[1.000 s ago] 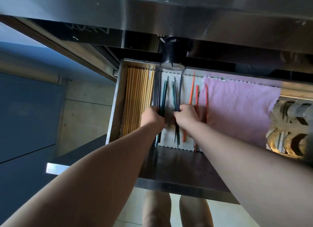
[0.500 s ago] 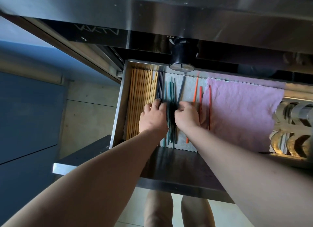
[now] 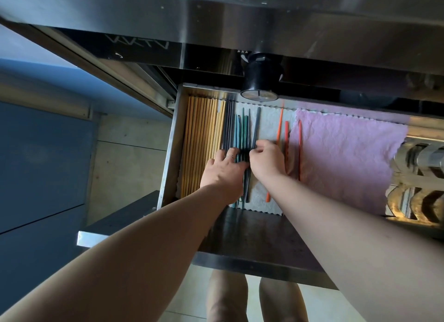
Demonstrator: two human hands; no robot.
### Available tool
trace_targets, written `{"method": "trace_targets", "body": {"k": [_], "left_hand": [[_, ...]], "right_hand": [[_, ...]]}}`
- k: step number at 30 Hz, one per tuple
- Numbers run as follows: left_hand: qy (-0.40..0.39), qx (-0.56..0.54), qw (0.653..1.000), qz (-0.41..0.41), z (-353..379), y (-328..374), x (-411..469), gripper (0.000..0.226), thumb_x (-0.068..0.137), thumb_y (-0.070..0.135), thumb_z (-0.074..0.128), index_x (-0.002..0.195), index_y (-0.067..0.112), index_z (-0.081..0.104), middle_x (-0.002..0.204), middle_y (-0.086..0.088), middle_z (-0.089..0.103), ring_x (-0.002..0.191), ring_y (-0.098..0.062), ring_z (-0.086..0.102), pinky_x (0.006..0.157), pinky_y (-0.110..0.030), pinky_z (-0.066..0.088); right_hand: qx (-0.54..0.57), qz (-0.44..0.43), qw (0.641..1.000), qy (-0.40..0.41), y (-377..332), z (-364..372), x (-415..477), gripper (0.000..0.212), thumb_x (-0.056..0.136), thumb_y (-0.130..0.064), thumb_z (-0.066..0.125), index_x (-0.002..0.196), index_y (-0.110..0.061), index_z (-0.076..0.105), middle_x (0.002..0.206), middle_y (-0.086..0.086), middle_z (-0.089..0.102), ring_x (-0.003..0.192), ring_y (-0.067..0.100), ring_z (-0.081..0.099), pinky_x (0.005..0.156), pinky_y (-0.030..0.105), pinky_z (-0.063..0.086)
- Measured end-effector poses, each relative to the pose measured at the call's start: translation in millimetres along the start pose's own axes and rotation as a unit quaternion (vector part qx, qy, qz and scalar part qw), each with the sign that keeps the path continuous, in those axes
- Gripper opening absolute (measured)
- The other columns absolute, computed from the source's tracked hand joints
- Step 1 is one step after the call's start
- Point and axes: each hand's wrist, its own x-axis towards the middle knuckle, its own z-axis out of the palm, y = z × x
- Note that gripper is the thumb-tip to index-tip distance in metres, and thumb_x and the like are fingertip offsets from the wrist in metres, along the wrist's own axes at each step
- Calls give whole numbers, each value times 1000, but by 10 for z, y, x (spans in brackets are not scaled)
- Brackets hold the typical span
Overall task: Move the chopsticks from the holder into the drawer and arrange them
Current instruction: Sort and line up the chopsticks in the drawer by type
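1. In the open steel drawer [image 3: 171, 153], the left hand [image 3: 222, 169] lies flat, grasping nothing, against the slim blue-green chopsticks [image 3: 241, 134].
2. The right hand [image 3: 266, 160] pinches one dark stick.
3. Best nudge it sideways gently, ends level.

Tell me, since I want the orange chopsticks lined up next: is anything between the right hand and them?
Nothing visible. The orange chopsticks lie loose on the drawer liner, just right of the right hand, uncovered; the pink cloth lies beyond them.
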Motion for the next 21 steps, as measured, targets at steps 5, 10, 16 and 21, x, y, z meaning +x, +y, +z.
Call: {"method": "trace_targets", "body": {"k": [5,10,16,21], "left_hand": [[-24,-17,999,-12,45,-84,22,85,87,5,50,156,30,8,163,8,-12,149,-27,-4,119,-46,14],[-87,15,996,-14,57,-143,7,89,90,-1,40,154,23,-17,154,11,-37,146,-22,-25,119,-47,-4],[-84,13,996,-16,64,-155,4,85,93,4,39,154,21,-18,155,8,-36,146,-20,-25,120,-45,-5],[-77,8,997,-15,99,-179,27,83,94,5,39,154,20,-16,155,7,-35,147,-16,-24,122,-44,-3]], "right_hand": [[-29,-5,999,18,-16,-15,13,34,90,-12,48,121,-8,61,123,12,63,114,29,57,91,31,45],[-38,-21,998,-40,-19,-31,-41,41,94,-14,47,134,-12,56,136,8,57,122,25,54,90,24,42],[-47,-14,999,-21,-30,-36,-74,34,93,-13,45,122,-8,62,127,11,62,115,29,57,91,32,46],[-41,-13,997,-59,-54,-12,-142,31,92,-13,45,116,-7,64,114,14,67,108,33,60,83,31,47]]}}
